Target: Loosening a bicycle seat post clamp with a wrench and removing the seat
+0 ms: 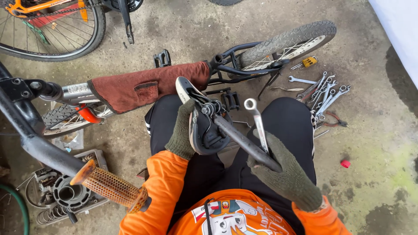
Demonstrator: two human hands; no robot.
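Bicycle saddle (204, 130) held underside-up over the lap, its post (244, 141) running near-right into the clenched right hand (285, 176), which also grips a ring spanner (257, 122) pointing far; left hand (183, 130) clasps the saddle's left edge, nearer the clamp (212, 108).

A crumpled clear plastic bag (69, 140) lies on the concrete floor (183, 30) at the left, just under the small bicycle's front tyre. A silver label with dark print (78, 89) wraps the bicycle's frame tube, beside the rust-brown cloth cover (148, 87).
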